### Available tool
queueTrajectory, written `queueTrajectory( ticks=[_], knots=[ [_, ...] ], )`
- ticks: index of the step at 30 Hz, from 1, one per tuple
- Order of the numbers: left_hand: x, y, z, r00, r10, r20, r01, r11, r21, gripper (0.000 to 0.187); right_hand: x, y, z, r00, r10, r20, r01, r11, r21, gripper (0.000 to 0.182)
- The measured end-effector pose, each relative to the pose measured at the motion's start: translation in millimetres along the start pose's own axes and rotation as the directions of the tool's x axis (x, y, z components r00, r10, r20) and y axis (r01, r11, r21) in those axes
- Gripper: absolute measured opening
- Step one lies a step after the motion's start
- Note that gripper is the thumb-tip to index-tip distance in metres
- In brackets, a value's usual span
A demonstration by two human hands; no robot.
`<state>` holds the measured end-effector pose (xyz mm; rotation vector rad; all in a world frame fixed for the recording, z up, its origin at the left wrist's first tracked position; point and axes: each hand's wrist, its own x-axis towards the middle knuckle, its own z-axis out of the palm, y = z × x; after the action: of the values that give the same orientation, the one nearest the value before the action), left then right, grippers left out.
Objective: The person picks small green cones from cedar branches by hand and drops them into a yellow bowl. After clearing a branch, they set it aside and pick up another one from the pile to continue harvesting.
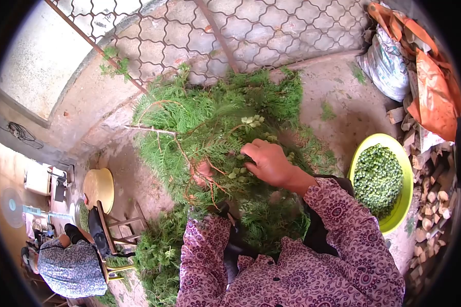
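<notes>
Right hand (269, 161): fingers bent, thumb and forefinger near each other at the cones; whether they pinch one I cannot tell.
Left hand (202, 173): behind the twigs, apparently supporting the branch; its grip is too hidden to tell.
Branch (161, 131): around the left fingers, its bare woody end pointing out beyond them, leftward; likely light, springy in the stem, soft and floppy in the sprays.
Green cones (252, 121): some beside the right fingertips, a cluster just beyond; probably small, firm, and easily lost among the leaves.
Where to hold: the woody stem close to a fork, since leafy tips would bend or slip; a cone is best pinched at its base, against the steadied twig.
Cut greenery (161, 256): heaped nearer the body than the left fingers, with more beyond both hands.
Basin (409, 179): to the right of the right fingers, well apart, with a green heap (376, 179) inside.
Firewood (430, 210): past the basin.
Seated person (71, 266): far off to the left hand's left.
</notes>
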<state>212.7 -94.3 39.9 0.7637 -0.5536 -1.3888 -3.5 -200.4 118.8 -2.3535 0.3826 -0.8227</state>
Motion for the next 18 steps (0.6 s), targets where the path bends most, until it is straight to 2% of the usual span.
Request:
queueTrajectory(
  ticks=[2, 9, 11, 12, 15, 17, 18],
  knots=[
    [-0.3, -1.4, -2.2, 1.0, -0.015, 0.008, 0.015, 1.0, 0.002, 0.045, -0.1, -0.5, 1.3, 0.999, 0.012, 0.053, -0.005, 0.993, -0.116, 0.028],
    [2.8, -0.8, -10.9, 0.998, -0.056, 0.033, 0.055, 0.998, 0.01, 0.045, -0.6, -0.5, 2.9, 0.997, 0.046, 0.064, -0.036, 0.988, -0.153, 0.027],
    [4.6, -0.8, -16.6, 0.996, -0.074, 0.041, 0.073, 0.997, 0.014, 0.045, 0.5, 4.8, 5.3, 1.0, 0.0, -0.01, 0.0, 1.0, 0.001, 0.026],
    [5.9, -1.7, -21.0, 0.995, -0.085, 0.043, 0.085, 0.996, 0.018, 0.045, 2.1, 7.7, 4.1, 1.0, -0.002, -0.01, 0.002, 1.0, 0.0, 0.026],
    [11.3, -2.3, -41.2, 0.988, -0.142, 0.064, 0.14, 0.99, 0.035, 0.046, 5.5, 12.2, -3.0, 0.996, -0.029, 0.079, 0.021, 0.994, 0.103, 0.021],
    [13.6, -4.5, -60.3, 0.975, -0.204, 0.086, 0.199, 0.978, 0.067, 0.046, 6.0, 2.8, -16.3, 0.935, -0.006, 0.355, -0.122, 0.934, 0.336, 0.015],
    [15.0, -1.1, -66.3, 0.969, -0.223, 0.11, 0.216, 0.974, 0.074, 0.046, 6.1, 1.7, -20.8, 0.934, -0.006, 0.356, -0.122, 0.934, 0.336, 0.015]
  ],
)
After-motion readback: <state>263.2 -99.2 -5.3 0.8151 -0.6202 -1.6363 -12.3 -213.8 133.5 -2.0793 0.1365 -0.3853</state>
